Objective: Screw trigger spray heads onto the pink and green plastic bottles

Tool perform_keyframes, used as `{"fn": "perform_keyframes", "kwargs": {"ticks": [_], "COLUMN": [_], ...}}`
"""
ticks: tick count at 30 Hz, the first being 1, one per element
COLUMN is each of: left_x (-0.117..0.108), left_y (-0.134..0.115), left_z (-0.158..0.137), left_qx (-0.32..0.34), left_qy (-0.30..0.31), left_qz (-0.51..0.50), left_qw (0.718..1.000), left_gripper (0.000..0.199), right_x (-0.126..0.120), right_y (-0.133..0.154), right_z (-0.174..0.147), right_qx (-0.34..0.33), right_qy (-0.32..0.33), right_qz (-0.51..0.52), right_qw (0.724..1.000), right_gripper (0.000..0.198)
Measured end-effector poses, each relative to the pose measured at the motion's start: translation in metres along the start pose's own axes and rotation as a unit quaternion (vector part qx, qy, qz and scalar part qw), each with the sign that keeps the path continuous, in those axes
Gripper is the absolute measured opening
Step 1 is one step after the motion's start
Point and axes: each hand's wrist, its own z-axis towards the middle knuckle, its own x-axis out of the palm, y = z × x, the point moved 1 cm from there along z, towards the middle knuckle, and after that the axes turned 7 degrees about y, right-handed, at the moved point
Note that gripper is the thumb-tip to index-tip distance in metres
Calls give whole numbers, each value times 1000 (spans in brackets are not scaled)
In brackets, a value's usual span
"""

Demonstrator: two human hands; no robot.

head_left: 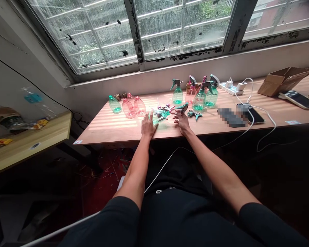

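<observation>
Spray bottles (199,100) stand along the back of the long wooden table (105,128), the biggest thing at work here: those toward the person's right wear trigger heads, while on the left a headless green bottle (115,105) and a cluster of headless pink bottles (128,109) stand upright. Between these groups, near the front edge, both hands are at work. The left hand (148,126) reaches over from the left, fingers slightly spread and bent, beside something clear green low on the tabletop; whether they grip it cannot be told. The right hand (181,122) has its fingers partly curled, with a dark teal trigger head (183,107) right at them; whether it is gripped or merely behind them is unclear. Another trigger head (195,115) lies just to the right. Smallest are the mixed loose parts (166,110) heaped just beyond the hands, pink and teal, with thin pieces among them. Good handling here probably means steadying the green piece with the left palm, taking one trigger head by its body rather than its lever, and lifting it clear so the thin pieces neither snag nor bend.
</observation>
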Motion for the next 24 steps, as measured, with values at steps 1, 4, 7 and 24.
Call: {"fn": "perform_keyframes", "kwargs": {"ticks": [1,4,7,24], "left_x": [0,-1,-2,-1], "left_y": [0,-2,-4,-2], "left_z": [0,1,0,-2], "left_qx": [10,35,49,13], "left_qy": [4,14,20,-2], "left_qz": [-2,-7,-9,27], "left_qw": [1000,999,999,1000], "left_gripper": [86,86,87,86], "right_x": [2,3,2,-17], "right_y": [-1,-2,-3,3], "right_z": [-1,-3,-3,10], "right_qx": [7,28,47,11], "right_qy": [16,40,42,-146], "right_qz": [-5,-14,-9,122], "right_qw": [1000,999,998,982], "right_gripper": [25,27,30,33]}}
